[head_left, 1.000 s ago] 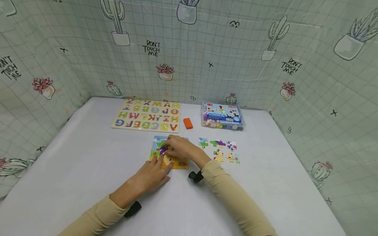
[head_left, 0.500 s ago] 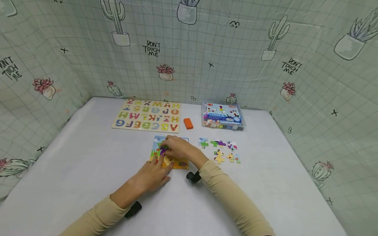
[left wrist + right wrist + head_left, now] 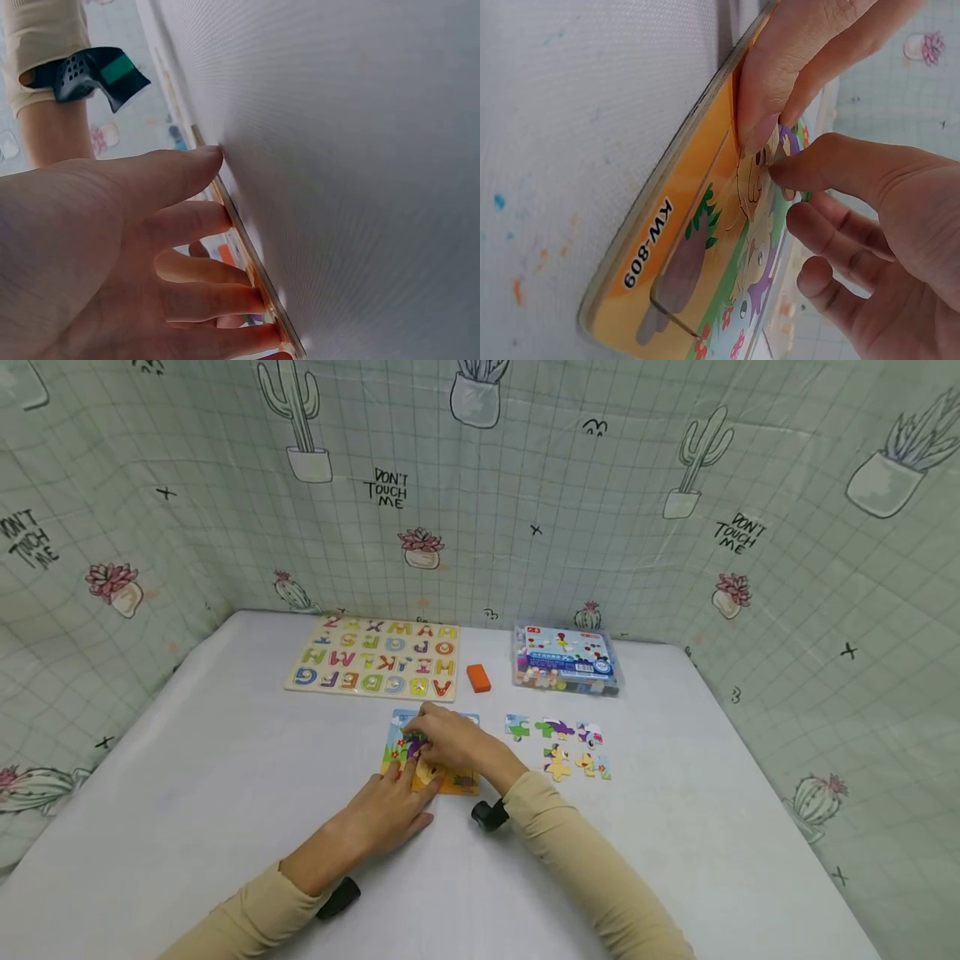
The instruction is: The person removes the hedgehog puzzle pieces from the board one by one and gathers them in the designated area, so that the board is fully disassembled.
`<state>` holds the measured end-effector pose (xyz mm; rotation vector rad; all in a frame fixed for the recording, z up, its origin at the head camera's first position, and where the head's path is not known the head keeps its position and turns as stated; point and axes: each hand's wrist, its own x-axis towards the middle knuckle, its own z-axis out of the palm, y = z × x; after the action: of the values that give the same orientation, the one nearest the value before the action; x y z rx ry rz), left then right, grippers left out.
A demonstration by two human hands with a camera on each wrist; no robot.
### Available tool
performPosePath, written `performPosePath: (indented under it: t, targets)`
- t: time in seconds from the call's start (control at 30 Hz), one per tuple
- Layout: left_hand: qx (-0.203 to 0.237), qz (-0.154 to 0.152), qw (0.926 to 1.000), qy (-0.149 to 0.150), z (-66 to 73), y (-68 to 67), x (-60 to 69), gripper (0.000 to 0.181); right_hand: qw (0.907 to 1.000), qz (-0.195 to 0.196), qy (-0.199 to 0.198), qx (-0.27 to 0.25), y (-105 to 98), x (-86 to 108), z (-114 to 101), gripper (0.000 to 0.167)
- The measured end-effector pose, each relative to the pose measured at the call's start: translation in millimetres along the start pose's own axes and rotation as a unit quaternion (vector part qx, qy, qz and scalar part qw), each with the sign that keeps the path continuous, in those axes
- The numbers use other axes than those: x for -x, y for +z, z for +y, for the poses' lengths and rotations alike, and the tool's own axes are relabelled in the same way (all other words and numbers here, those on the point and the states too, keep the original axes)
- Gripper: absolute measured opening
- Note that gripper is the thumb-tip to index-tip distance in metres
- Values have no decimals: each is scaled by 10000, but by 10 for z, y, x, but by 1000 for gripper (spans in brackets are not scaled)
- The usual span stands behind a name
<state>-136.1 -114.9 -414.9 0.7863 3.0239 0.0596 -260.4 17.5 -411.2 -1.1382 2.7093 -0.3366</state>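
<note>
A colourful jigsaw board [image 3: 467, 783] lies flat on the table in the head view. My left hand [image 3: 384, 806] rests on its near left part with fingers extended. In the left wrist view, the fingers [image 3: 214, 298] reach over the board's edge and the thumb lies along it. My right hand [image 3: 452, 737] is over the middle of the board, its thumb and fingertips pinching a puzzle piece that they mostly hide. The right wrist view shows the right thumb [image 3: 821, 165] low against the picture, beside the left fingers. Loose puzzle pieces [image 3: 557, 763] lie right of the board.
Behind the board lie a wooden alphabet board [image 3: 372, 658] and an orange block [image 3: 478, 677]. A clear box with a blue printed label [image 3: 567, 657] stands at the back right. A patterned cloth [image 3: 487, 485] hangs behind the white table [image 3: 187, 760].
Both hands stay on the jigsaw board. The right hand and forearm have shifted slightly left. The loose pieces lie in the same arrangement, and the head view has tilted a little.
</note>
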Motion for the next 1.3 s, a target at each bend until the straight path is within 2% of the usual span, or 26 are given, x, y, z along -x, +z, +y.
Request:
performPosePath:
  t: [0.5,0.8,1.03,1.3]
  targets:
    - [32,-43,10000,-16,5,13,-3,49,9991,-99,22,412,-31,-20,-31,39]
    - [34,-73,9999,-66,13,19,-4,49,9997,28,194,176,-106,23,92,38]
    - [201,-217,9993,-216,23,12,1,49,9997,167,192,-11,-141,222,382,36]
    - [315,-249,9987,-329,29,-3,-12,51,9985,293,360,-279,-180,686,715,37]
